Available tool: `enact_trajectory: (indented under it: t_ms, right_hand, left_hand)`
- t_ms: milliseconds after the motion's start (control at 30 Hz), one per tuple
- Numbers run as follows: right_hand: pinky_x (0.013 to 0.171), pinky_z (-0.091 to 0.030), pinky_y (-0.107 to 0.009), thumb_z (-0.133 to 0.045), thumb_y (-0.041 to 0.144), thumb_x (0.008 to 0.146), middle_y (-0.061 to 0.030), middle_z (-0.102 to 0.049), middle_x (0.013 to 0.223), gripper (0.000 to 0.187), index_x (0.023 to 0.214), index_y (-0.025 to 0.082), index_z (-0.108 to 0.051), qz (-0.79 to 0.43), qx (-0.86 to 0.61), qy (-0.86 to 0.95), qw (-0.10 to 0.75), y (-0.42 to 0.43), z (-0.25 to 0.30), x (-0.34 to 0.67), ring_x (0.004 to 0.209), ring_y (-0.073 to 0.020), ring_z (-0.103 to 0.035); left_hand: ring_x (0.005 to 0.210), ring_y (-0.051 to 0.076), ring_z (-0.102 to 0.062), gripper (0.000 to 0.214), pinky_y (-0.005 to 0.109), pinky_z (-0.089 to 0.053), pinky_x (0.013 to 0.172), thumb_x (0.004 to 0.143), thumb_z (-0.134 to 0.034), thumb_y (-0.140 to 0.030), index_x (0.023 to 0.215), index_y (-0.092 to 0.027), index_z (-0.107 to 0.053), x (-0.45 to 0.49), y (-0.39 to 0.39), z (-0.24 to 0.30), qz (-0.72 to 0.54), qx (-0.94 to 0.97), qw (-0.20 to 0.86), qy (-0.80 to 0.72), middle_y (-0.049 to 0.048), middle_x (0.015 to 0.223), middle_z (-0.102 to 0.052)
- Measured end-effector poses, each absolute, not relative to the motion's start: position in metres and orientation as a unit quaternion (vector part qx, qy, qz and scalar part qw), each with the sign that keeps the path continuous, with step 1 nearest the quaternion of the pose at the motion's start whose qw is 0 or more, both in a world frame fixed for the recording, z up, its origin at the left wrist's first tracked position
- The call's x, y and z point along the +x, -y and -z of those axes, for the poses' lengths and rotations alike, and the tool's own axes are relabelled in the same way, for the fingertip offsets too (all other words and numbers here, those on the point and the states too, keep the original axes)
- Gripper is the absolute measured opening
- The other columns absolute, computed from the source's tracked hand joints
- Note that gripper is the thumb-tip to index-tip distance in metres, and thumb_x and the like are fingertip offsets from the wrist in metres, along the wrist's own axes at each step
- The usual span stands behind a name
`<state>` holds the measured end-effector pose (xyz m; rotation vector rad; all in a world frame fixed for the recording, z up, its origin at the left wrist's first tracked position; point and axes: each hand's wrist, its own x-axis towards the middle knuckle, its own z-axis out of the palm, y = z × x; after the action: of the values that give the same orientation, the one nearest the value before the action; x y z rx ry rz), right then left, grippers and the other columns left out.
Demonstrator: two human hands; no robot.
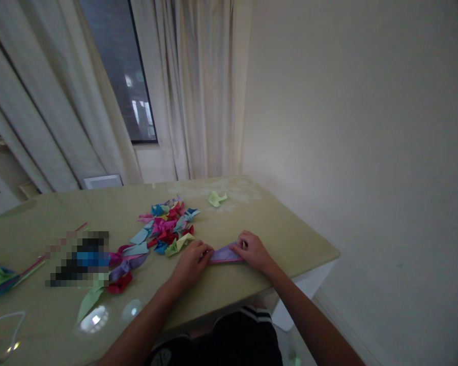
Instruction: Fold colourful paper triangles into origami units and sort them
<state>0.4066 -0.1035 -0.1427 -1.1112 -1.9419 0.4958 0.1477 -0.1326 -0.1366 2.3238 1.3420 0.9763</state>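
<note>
A folded sheet of purple paper (224, 253) with a pink edge along its near side lies on the table between my hands. My left hand (193, 262) pinches its left end with thumb and fingers together. At the right end my right hand (254, 250) has its fingers curled and pressed onto the paper. Just beyond my left hand lies a yellow-green folded paper piece (179, 245), at the near side of a heap of folded coloured papers (168, 226) in pink, red, blue and pale teal.
The table (275, 229) has its right corner near the wall (359, 127). A single pale green folded paper (217, 199) lies at the back. More folded papers (124, 269) and a pixelated dark patch (86, 259) are on the left. A white cable (17, 325) lies front left.
</note>
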Motion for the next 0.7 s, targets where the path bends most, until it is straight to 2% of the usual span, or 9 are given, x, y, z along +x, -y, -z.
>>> enact_trajectory:
  t_ms: [100,233,400,467,600,700]
  right_hand:
    - [0.069,-0.037,-0.028,-0.079,0.040,0.089,0.0001,-0.055,0.074,0.041,0.065,0.020,-0.053,-0.195,-0.451,0.767,0.412,0.105,0.143,0.407,0.073,-0.0166,-0.051]
    - [0.066,-0.035,-0.028,-0.076,0.037,0.090,0.0018,-0.050,0.072,0.040,0.067,0.022,-0.047,-0.183,-0.444,0.761,0.437,0.107,0.142,0.409,0.069,-0.0157,-0.047]
    - [0.060,-0.029,-0.028,-0.066,0.037,0.096,0.0050,-0.038,0.064,0.044,0.066,0.024,-0.036,-0.151,-0.432,0.764,0.455,0.110,0.141,0.409,0.061,-0.0142,-0.037]
    - [0.059,-0.029,-0.029,-0.061,0.038,0.099,0.0048,-0.036,0.062,0.047,0.065,0.024,-0.032,-0.134,-0.421,0.775,0.452,0.111,0.142,0.407,0.059,-0.0143,-0.035]
    - [0.057,-0.026,-0.032,-0.053,0.039,0.104,0.0041,-0.031,0.056,0.057,0.059,0.024,-0.022,-0.088,-0.353,0.811,0.458,0.115,0.135,0.404,0.053,-0.0144,-0.030]
    - [0.055,-0.023,-0.034,-0.054,0.040,0.105,0.0046,-0.025,0.051,0.063,0.057,0.024,-0.017,-0.055,-0.322,0.813,0.482,0.122,0.112,0.405,0.049,-0.0137,-0.027]
  left_hand:
    - [0.092,0.025,-0.069,0.026,0.038,-0.054,0.087,0.099,-0.058,-0.036,0.103,-0.023,-0.079,0.146,0.129,0.132,-0.356,0.798,0.128,-0.469,0.0096,0.095,-0.072]
    - [0.096,0.027,-0.069,0.027,0.040,-0.054,0.091,0.099,-0.054,-0.035,0.102,-0.021,-0.077,0.113,0.118,0.110,-0.354,0.771,0.069,-0.525,0.0110,0.101,-0.073]
    - [0.107,0.035,-0.068,0.035,0.045,-0.051,0.096,0.098,-0.049,-0.032,0.111,-0.021,-0.079,0.017,0.130,0.079,-0.177,0.711,-0.046,-0.679,0.0147,0.115,-0.075]
    - [0.115,0.040,-0.066,0.038,0.049,-0.052,0.093,0.097,-0.048,-0.032,0.115,-0.023,-0.080,-0.016,0.140,0.075,-0.092,0.679,-0.070,-0.725,0.0161,0.122,-0.074]
    - [0.124,0.043,-0.064,0.043,0.055,-0.050,0.094,0.098,-0.042,-0.031,0.121,-0.025,-0.079,-0.044,0.141,0.080,-0.025,0.687,-0.057,-0.724,0.0171,0.130,-0.073]
    - [0.124,0.038,-0.065,0.039,0.052,-0.048,0.099,0.096,-0.047,-0.030,0.120,-0.027,-0.077,-0.044,0.126,0.085,-0.015,0.696,-0.021,-0.717,0.0148,0.131,-0.074]
